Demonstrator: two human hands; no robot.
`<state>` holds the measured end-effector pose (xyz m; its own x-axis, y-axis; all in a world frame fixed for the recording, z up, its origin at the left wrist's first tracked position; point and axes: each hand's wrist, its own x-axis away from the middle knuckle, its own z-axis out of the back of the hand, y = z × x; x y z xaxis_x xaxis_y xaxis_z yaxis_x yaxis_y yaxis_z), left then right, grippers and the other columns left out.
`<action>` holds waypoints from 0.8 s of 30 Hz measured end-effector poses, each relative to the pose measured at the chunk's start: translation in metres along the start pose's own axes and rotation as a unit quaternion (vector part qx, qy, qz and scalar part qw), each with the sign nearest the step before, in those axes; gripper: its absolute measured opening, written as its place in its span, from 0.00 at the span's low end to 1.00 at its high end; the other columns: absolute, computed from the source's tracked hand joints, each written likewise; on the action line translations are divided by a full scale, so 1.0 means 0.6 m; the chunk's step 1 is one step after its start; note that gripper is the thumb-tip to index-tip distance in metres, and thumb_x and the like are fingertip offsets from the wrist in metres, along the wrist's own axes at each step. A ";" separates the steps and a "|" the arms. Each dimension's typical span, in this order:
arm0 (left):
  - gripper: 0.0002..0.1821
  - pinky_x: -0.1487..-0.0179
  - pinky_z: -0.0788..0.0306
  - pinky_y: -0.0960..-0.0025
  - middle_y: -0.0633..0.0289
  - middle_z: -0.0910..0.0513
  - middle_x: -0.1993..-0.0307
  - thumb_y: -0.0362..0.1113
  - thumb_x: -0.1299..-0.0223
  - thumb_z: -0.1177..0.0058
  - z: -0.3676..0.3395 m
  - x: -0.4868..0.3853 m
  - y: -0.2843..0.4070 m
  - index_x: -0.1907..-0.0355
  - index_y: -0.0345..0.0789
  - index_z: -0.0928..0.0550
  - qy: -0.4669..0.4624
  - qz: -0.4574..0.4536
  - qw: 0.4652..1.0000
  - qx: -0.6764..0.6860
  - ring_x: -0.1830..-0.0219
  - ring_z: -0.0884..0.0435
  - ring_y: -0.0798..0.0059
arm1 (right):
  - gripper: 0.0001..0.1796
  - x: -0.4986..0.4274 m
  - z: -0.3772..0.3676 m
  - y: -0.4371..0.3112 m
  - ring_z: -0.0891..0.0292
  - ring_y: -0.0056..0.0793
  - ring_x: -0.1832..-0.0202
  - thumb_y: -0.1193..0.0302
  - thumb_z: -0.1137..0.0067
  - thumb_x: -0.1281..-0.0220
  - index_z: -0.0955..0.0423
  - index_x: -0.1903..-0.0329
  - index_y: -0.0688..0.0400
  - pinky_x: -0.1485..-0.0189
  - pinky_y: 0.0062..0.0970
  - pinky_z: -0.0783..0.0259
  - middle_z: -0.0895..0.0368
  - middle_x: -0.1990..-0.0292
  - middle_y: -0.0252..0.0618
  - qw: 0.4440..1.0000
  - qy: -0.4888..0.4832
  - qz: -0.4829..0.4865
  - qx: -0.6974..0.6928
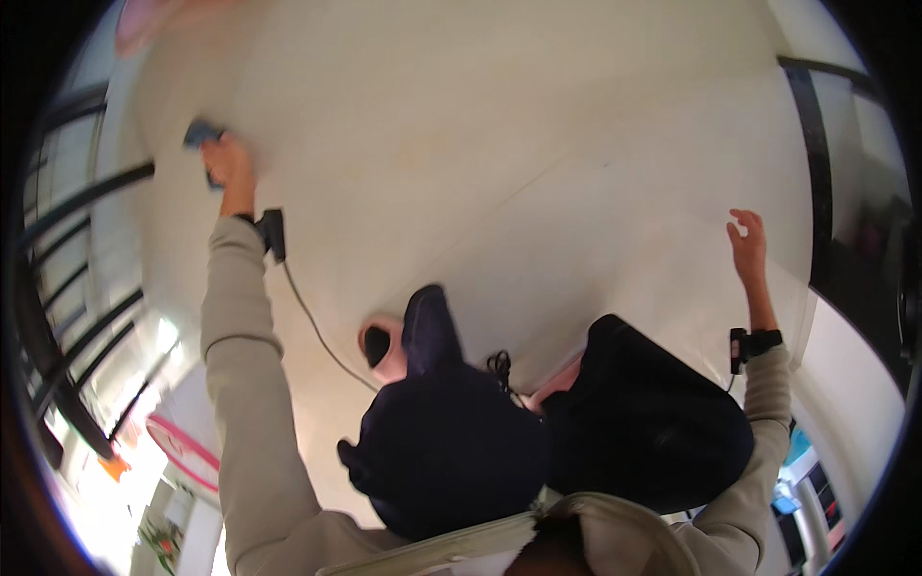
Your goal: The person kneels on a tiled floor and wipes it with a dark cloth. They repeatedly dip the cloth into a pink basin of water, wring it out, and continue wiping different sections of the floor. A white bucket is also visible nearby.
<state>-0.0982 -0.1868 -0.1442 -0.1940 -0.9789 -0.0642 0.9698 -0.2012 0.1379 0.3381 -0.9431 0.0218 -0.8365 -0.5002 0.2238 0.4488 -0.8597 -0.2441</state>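
Note:
My left hand (229,162) is stretched out to the upper left, closed on a folded blue-grey cloth (202,135) that lies against the pale floor (504,144). The hand looks slightly blurred. Far to the right, my right hand (749,234) hangs above the floor with its fingers a little curled and apart, holding nothing. Each wrist wears a black strap with a small box, and a dark cable (310,313) runs from the left one. Between my arms are my knees in dark trousers (454,446) and a pink slipper (389,353).
Black metal rails (94,201) stand along the left side. A dark-framed piece of furniture (817,158) is at the right. A blurred pink object (144,25) lies at the upper left corner, and a potted plant (162,543) shows at the lower left.

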 end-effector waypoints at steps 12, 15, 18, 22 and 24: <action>0.31 0.28 0.54 0.55 0.63 0.50 0.25 0.48 0.31 0.66 -0.046 0.052 0.397 0.27 0.40 0.44 0.018 -0.203 0.979 0.027 0.26 0.50 0.64 | 0.16 0.034 -0.058 0.224 0.32 0.37 0.45 0.65 0.42 0.38 0.23 0.48 0.56 0.45 0.35 0.32 0.31 0.46 0.47 0.957 0.247 -0.135 -0.074; 0.32 0.28 0.54 0.56 0.61 0.49 0.26 0.46 0.31 0.64 -0.045 0.065 0.407 0.27 0.40 0.45 -0.005 -0.246 0.969 0.020 0.26 0.49 0.62 | 0.20 0.043 -0.063 0.270 0.36 0.45 0.41 0.62 0.43 0.36 0.25 0.45 0.56 0.38 0.38 0.38 0.33 0.43 0.50 0.944 0.267 -0.195 0.000; 0.32 0.28 0.53 0.57 0.55 0.47 0.27 0.42 0.32 0.61 -0.034 0.080 0.401 0.27 0.40 0.45 0.009 -0.366 0.928 0.073 0.27 0.46 0.58 | 0.23 0.035 -0.091 0.295 0.39 0.47 0.39 0.57 0.45 0.36 0.26 0.43 0.56 0.37 0.43 0.40 0.34 0.41 0.52 0.917 0.219 -0.332 0.035; 0.31 0.28 0.52 0.59 0.49 0.45 0.28 0.36 0.34 0.58 0.006 0.149 0.396 0.28 0.38 0.42 -0.049 -0.407 0.903 0.130 0.28 0.44 0.54 | 0.28 -0.020 -0.128 0.280 0.43 0.47 0.35 0.50 0.51 0.35 0.32 0.37 0.49 0.35 0.50 0.48 0.37 0.37 0.48 0.911 0.293 -0.283 0.061; 0.31 0.28 0.53 0.60 0.50 0.46 0.27 0.35 0.35 0.58 0.028 0.203 0.402 0.28 0.37 0.42 -0.118 -0.383 0.903 0.158 0.27 0.46 0.56 | 0.29 -0.055 -0.140 0.263 0.44 0.47 0.34 0.49 0.54 0.34 0.35 0.35 0.46 0.35 0.51 0.49 0.37 0.36 0.45 0.909 0.293 -0.288 0.073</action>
<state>0.1096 -0.3550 -0.1022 -0.8517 -0.5214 -0.0533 0.4548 -0.7858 0.4192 0.4099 -1.0537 -0.1033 -0.9506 0.1418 -0.2760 -0.1162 -0.9874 -0.1073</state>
